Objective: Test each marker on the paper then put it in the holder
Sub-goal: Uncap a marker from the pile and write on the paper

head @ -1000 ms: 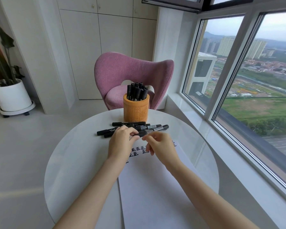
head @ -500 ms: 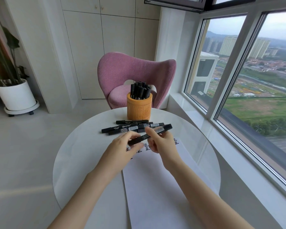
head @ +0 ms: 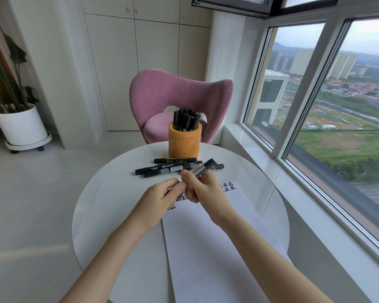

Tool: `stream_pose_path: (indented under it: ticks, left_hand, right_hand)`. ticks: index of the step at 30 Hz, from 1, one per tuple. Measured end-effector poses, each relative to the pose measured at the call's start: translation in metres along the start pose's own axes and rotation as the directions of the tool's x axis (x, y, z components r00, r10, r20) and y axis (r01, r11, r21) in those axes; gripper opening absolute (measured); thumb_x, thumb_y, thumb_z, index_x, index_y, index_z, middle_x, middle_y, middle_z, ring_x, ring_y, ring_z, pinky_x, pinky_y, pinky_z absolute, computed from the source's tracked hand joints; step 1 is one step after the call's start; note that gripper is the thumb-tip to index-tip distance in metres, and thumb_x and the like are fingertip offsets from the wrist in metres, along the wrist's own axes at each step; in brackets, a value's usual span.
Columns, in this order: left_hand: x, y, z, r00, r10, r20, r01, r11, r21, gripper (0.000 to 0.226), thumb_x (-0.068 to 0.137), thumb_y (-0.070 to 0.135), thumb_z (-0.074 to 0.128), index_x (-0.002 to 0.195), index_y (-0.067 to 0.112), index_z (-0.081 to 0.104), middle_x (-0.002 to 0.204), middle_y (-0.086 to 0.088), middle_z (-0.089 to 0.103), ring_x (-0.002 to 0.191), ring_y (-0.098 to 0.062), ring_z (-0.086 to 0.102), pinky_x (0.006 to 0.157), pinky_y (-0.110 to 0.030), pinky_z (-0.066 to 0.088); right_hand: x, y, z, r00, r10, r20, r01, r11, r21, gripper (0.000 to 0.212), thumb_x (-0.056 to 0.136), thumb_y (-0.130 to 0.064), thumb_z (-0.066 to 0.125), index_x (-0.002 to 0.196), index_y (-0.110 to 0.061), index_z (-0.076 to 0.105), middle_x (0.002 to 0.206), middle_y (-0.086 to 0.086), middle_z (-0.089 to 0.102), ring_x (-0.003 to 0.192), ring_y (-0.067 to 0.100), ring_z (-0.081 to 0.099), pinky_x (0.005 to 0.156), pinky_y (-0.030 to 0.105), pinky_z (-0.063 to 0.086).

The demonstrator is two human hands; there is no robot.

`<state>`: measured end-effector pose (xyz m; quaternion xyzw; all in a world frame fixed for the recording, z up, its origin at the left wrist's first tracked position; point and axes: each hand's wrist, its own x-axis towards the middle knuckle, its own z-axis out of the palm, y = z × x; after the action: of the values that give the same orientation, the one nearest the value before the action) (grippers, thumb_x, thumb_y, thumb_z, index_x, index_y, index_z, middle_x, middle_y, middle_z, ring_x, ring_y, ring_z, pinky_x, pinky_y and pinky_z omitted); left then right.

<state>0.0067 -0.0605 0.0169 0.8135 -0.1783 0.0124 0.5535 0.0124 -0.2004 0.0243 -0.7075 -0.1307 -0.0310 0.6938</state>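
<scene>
Round white bench (head: 109, 193), centre of the frame; pink chair (head: 173, 90) behind it, window (head: 337, 106) along the right, white plant pot (head: 20, 125) on the floor at left. Bare bench surface left of the paper (head: 206, 248). The sheet runs from under the hands down to the bottom of the frame, right of centre. Wooden holder (head: 185, 139) stands upright near the far rim with a bunch of black markers (head: 185, 120) in it, ends up. Several loose markers (head: 162, 169) lie flat between holder and hands, long axes roughly left-right. The held marker (head: 204, 168) is off the bench, above the paper's far end, with its long axis diagonal: near end lower left, far end upper right. Right hand (head: 202, 186) has its fingers curled round the barrel; left hand (head: 160, 195) pinches the near end. Can't tell if the cap is on. White barcode label on the barrel; white print on the loose ones is too small to read. Rows of 正 marks (head: 227, 185) on the paper's far end.
</scene>
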Motion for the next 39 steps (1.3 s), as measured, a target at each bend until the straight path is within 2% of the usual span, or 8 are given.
stream_pose_path:
  ticks: [4,9,15,20,24,26,30,39]
  left_hand:
    - [-0.001,0.004,-0.002,0.996,-0.069,0.051,0.076,0.984,-0.158,0.034,0.098,0.024,0.044,0.069,0.006,0.045,0.044,0.01,0.025,0.04,-0.007,0.021,0.039,-0.009,0.025]
    - [-0.006,0.004,-0.007,0.996,-0.071,0.062,0.082,0.977,-0.195,0.034,0.097,0.028,0.045,0.07,0.008,0.048,0.045,0.006,0.023,0.039,-0.008,0.018,0.038,-0.013,0.02]
    - [-0.013,-0.004,-0.01,0.997,-0.075,-0.022,0.071,0.987,-0.146,0.036,0.089,0.049,0.048,0.089,0.015,0.058,0.046,0.011,0.034,0.041,-0.003,0.032,0.041,-0.009,0.028]
    - [-0.029,-0.027,-0.015,0.992,-0.116,-0.042,0.106,0.975,-0.195,0.027,0.078,0.042,0.044,0.097,0.025,0.051,0.064,0.009,0.048,0.057,-0.005,0.04,0.059,-0.024,0.032]
    - [-0.04,-0.034,-0.013,0.997,-0.071,-0.039,0.067,0.994,-0.089,0.017,0.088,0.031,0.062,0.102,0.027,0.055,0.084,0.008,0.071,0.077,-0.017,0.058,0.078,-0.034,0.044]
    - [-0.042,-0.034,-0.013,0.995,-0.085,-0.052,0.08,0.993,-0.081,0.018,0.082,0.029,0.071,0.097,0.027,0.063,0.088,0.005,0.074,0.079,-0.024,0.062,0.081,-0.037,0.046]
    - [-0.046,-0.032,-0.009,0.995,-0.088,-0.039,0.086,0.994,-0.067,0.018,0.074,0.014,0.079,0.084,0.028,0.073,0.079,0.016,0.073,0.059,0.005,0.055,0.065,-0.009,0.041]
    - [-0.047,-0.032,-0.01,0.991,-0.131,0.01,0.132,0.988,-0.077,0.023,0.072,0.003,0.078,0.083,0.023,0.075,0.086,0.004,0.075,0.078,-0.003,0.067,0.073,-0.008,0.045]
  right_hand:
    - [-0.001,0.001,0.002,1.0,-0.006,0.024,0.005,1.0,0.024,0.033,0.099,-0.014,0.049,0.067,-0.004,0.05,0.054,0.015,0.051,0.045,0.016,0.036,0.046,0.02,0.031]
    - [-0.002,-0.002,0.003,0.998,-0.009,0.055,0.008,1.0,0.024,0.034,0.099,-0.016,0.05,0.066,-0.01,0.051,0.058,0.018,0.053,0.046,0.017,0.037,0.047,0.021,0.031]
    - [-0.001,-0.004,0.0,0.986,0.103,-0.131,-0.083,0.985,0.151,0.035,0.09,-0.011,0.061,0.061,-0.011,0.044,0.045,0.005,0.037,0.043,0.016,0.031,0.041,0.02,0.023]
    - [0.002,-0.003,-0.009,0.947,0.242,-0.212,-0.199,0.958,0.205,0.012,0.09,-0.01,0.051,0.083,-0.004,0.058,0.05,0.009,0.053,0.041,0.02,0.047,0.04,0.02,0.027]
    - [0.0,0.006,-0.003,0.943,0.288,-0.168,-0.263,0.952,0.155,0.019,0.091,-0.015,0.051,0.087,-0.003,0.065,0.065,0.016,0.068,0.058,0.026,0.068,0.041,0.019,0.028]
    - [0.0,0.01,0.001,0.941,0.266,-0.211,-0.251,0.963,0.093,0.018,0.089,-0.021,0.062,0.075,-0.009,0.061,0.056,0.011,0.063,0.05,0.02,0.062,0.04,0.019,0.025]
    - [0.0,0.021,0.005,0.951,0.12,-0.286,-0.174,0.97,-0.171,0.051,0.084,-0.028,0.07,0.045,-0.014,0.04,0.041,0.004,0.042,0.038,0.014,0.034,0.043,0.019,0.028]
    - [0.0,0.033,0.011,0.933,0.042,-0.356,-0.154,0.944,-0.292,0.033,0.082,-0.01,0.061,0.059,-0.01,0.037,0.056,0.004,0.029,0.055,0.012,0.024,0.049,0.026,0.021]
